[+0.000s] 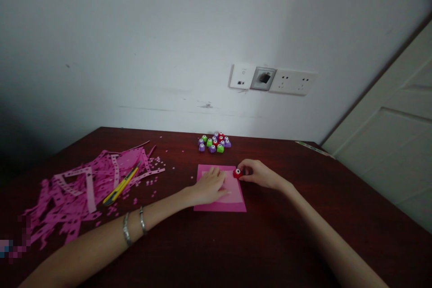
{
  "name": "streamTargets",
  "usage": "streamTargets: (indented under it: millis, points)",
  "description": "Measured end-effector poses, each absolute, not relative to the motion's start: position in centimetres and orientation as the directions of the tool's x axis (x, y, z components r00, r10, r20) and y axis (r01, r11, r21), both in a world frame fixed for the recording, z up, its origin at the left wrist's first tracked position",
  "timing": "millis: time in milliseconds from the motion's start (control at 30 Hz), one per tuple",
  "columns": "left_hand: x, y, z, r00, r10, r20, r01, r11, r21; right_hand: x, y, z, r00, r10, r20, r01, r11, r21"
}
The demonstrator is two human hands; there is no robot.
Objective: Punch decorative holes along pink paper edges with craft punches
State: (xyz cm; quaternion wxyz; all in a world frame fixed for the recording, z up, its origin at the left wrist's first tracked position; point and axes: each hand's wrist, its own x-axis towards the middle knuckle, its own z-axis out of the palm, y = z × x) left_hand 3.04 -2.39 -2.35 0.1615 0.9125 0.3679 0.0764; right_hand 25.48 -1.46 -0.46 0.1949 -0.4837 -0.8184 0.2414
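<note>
head view has my right hand (257, 173) pinching a red punch (237, 173) at the upper right edge of the pink sheet (221, 208), my left hand (209, 186), thumb spread from its fingers, flat on the paler paper (236, 195), with punched strips (91, 189) already heaped farther left but the sheet's edges (i'd judge) still unpunched.

Wall (151, 45): plain, pale grey-white; dark scuff marks (206, 105) low down. Tabletop (189, 252): dark reddish-brown, wood-like, back edge along the wall. Mounted above it, side by side: white data outlet (242, 76), grey-framed plate (263, 78), white double power socket (293, 82). Right side: white panelled door (398, 112). Light dim; far left in deep shadow.
</note>
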Motion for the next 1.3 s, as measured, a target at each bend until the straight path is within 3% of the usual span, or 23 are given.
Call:
streamTargets:
  millis: [533, 833, 1033, 1300]
  points:
    - [3.1, -2.3, -2.6, 0.718, 0.693, 0.061, 0.640, -0.692, 0.332, 25.8, -1.3, -0.5, -0.447, 0.890, 0.087, 0.711, 0.412, -0.569]
    - [3.0, -2.2, -2.8, 0.722, 0.690, 0.048, 0.649, -0.700, 0.299, 28.1, -1.0, 0.6, -0.369, 0.929, 0.035, 0.738, 0.316, -0.596]
    - [2.9, -2.2, -2.7, 0.717, 0.697, 0.035, 0.654, -0.688, 0.314, 31.1, -0.5, 0.5, -0.262, 0.957, -0.121, 0.737, 0.118, -0.665]
    - [2.9, -2.1, -2.8, 0.715, 0.698, 0.028, 0.652, -0.681, 0.333, 33.6, -0.5, 0.7, -0.261, 0.940, -0.219, 0.733, 0.045, -0.679]
